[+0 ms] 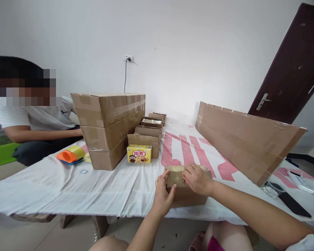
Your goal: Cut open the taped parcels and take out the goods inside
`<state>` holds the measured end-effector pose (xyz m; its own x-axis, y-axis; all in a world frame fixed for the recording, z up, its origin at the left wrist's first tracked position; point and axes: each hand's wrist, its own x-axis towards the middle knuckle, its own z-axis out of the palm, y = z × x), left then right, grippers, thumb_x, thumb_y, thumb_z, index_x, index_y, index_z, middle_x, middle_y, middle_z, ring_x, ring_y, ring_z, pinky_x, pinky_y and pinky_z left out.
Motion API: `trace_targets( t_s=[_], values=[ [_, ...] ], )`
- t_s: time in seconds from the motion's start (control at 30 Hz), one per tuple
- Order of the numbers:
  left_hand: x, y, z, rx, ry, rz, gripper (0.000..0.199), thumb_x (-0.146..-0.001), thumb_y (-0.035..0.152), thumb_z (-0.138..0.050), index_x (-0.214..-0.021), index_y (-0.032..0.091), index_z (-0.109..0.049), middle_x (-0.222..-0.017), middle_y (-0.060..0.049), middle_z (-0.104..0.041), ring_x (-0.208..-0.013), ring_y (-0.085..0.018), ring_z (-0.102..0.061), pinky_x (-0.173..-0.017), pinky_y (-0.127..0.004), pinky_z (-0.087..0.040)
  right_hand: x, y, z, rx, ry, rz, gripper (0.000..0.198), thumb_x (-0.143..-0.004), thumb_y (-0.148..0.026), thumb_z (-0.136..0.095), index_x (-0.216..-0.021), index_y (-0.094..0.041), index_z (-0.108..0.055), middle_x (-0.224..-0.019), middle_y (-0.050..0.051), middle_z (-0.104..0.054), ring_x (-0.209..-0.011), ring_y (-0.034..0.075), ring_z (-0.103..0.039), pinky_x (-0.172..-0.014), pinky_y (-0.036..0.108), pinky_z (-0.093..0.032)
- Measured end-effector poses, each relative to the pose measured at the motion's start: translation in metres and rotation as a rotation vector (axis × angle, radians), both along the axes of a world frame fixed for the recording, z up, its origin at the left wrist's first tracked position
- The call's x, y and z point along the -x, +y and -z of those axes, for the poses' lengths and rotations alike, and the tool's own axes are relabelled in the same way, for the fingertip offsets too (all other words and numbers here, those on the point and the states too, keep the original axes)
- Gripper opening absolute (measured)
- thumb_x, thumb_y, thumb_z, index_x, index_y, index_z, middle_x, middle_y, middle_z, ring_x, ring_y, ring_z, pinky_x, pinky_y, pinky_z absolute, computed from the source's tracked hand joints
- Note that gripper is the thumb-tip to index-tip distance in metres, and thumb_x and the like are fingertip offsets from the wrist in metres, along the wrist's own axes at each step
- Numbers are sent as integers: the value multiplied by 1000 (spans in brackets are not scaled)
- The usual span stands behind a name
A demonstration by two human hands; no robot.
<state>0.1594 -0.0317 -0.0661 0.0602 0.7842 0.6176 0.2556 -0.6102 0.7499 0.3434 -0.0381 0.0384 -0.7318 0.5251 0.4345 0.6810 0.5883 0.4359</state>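
Observation:
A small cardboard box (189, 200) sits at the table's near edge in front of me, with shiny packing tape (176, 178) across its top and upper side. My left hand (162, 195) grips the box's left corner, its thumb on the near side and its fingers on the far left. On the taped top rests my right hand (196, 178), fingers curled and pressed together at the tape. Whatever lies between those fingertips is hidden. Beyond my left hand stands a yellow printed snack box (139, 154), leaning near open cardboard boxes (154, 141).
Stacked sealed cartons (107, 139) rise on the left; a person (42, 118) sits behind them. An orange and yellow tape dispenser (71, 155) lies nearby. On the right are a large cardboard panel (246, 139), a clear tape roll (274, 188) and a black strip (294, 205).

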Motion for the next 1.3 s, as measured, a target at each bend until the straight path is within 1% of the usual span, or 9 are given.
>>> trace_targets(
  t_s=[0.27, 0.4, 0.5, 0.6, 0.7, 0.83, 1.1, 1.23, 1.3],
  values=[
    [0, 1, 1, 3, -11, 12, 48, -88, 30, -54, -134, 21, -40, -129, -15, -51, -119, -27, -50, -99, -49, -43, 5, 3, 1, 220, 274, 106, 13, -88, -12, -43, -85, -16, -55, -86, 7, -53, -75, 19, -53, -68, 31, -46],
    [1, 0, 0, 3, 3, 18, 48, -89, 29, -53, -134, 22, -40, -130, -14, -51, -121, -28, -48, -100, -49, -43, 0, 4, -9, 473, 562, 53, 18, -92, -14, -42, -82, -18, -56, -86, 4, -54, -76, 15, -56, -73, 29, -47],
    [1, 0, -2, 2, 11, 7, 47, -88, 28, -53, -133, 22, -40, -129, -14, -51, -121, -28, -48, -99, -50, -43, -4, 1, -14, 579, 605, -3, 12, -93, -25, -50, -89, -19, -60, -89, 3, -56, -81, 15, -57, -75, 29, -47],
    [1, 0, -2, 1, 12, 1, 47, -88, 28, -53, -133, 22, -40, -128, -14, -52, -119, -28, -49, -98, -50, -43, -4, -2, -12, 509, 485, -50, 14, -83, -27, -65, -94, -20, -61, -95, 5, -57, -85, 18, -56, -76, 31, -47],
    [0, 0, -3, -1, 10, 11, 47, -88, 29, -53, -133, 22, -40, -129, -14, -52, -118, -28, -50, -97, -49, -44, 0, 0, -6, 421, 441, -10, 9, -89, -16, -52, -86, -20, -59, -89, 5, -59, -83, 19, -55, -75, 32, -45],
    [0, 1, -2, -2, 16, 13, 47, -89, 30, -52, -134, 23, -39, -131, -14, -51, -121, -28, -48, -98, -49, -43, 5, 7, -3, 475, 594, 128, 13, -88, -13, -48, -78, -21, -53, -81, 4, -59, -75, 18, -55, -70, 31, -44],
    [2, 3, -3, 22, 26, 19, 48, -89, 28, -52, -135, 22, -39, -130, -14, -52, -121, -28, -47, -101, -51, -40, 4, 25, 5, 497, 829, 228, 12, -84, -16, -47, -74, -23, -45, -72, 0, -58, -69, 17, -57, -66, 29, -44],
    [2, 0, -6, 21, 0, 22, 48, -88, 26, -52, -134, 23, -40, -132, -13, -52, -122, -28, -47, -101, -51, -40, -2, 39, 2, 509, 994, 250, 10, -89, -22, -35, -82, -23, -42, -68, -3, -59, -56, 14, -59, -56, 27, -47],
    [2, -2, -7, 11, -4, 23, 49, -88, 25, -52, -135, 22, -39, -134, -14, -50, -122, -27, -47, -100, -50, -41, -4, 41, -2, 516, 1042, 231, 9, -89, -23, -35, -91, -22, -44, -72, -2, -62, -61, 14, -63, -59, 27, -50]
  ],
)
